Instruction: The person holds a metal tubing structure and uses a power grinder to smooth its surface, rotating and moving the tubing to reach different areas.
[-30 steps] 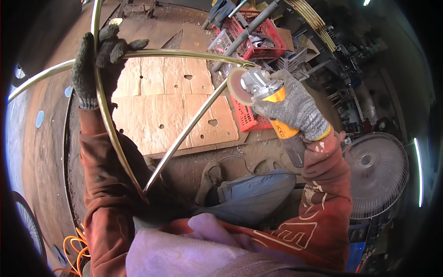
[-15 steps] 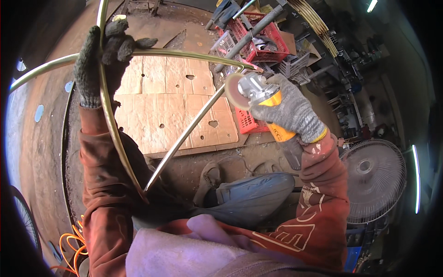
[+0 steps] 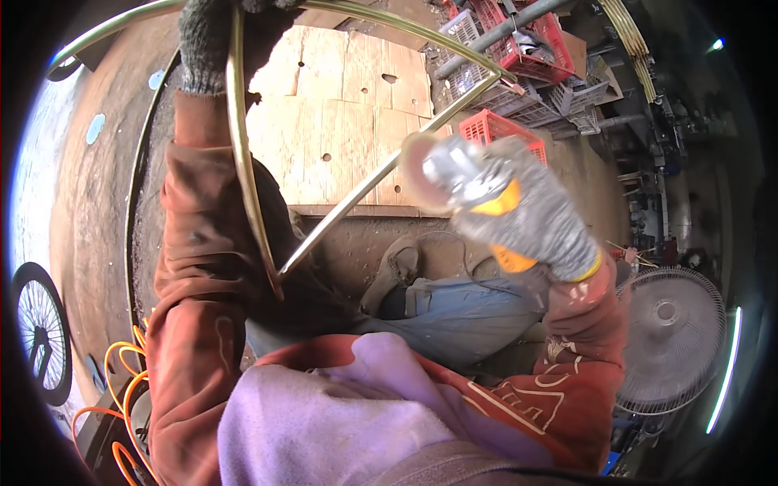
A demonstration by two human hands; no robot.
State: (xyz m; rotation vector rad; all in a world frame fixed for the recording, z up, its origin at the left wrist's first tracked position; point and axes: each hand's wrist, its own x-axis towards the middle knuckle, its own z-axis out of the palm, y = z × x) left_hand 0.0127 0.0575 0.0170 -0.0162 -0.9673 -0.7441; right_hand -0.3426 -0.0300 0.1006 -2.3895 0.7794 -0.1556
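The person's left hand (image 3: 209, 44), in a dark knit glove, is at the top rim of the view, its fingers apparently curled round the metal tube frame (image 3: 243, 146); the fingertips are partly cut off, so how firm that hold is cannot be told. The frame is held up in front of the person, its straight tube (image 3: 348, 198) passing in view across the near edge and right edge of the cardboard sheet (image 3: 348, 130), its near corner beside the left sleeve (image 3: 198, 227) and its far corner seen against the crates (image 3: 539, 61). The right hand (image 3: 531, 202), in a grey glove, is wrapped round the body of an angle grinder (image 3: 454, 166); blur hides the finger detail. The disc (image 3: 423, 172) overlaps the straight tube in view, but whether they touch, or whether the disc is turning, cannot be told. With the frame seemingly steadied by one hand, it could twist if a running disc met the tube off-line, and the grinder could kick back. No guard can be made out through the blur, so a slip might carry the disc toward the trouser leg (image 3: 462, 316) below. Loose glove knit or the hanging purple cloth (image 3: 324, 413) could snag if brought near a spinning disc.
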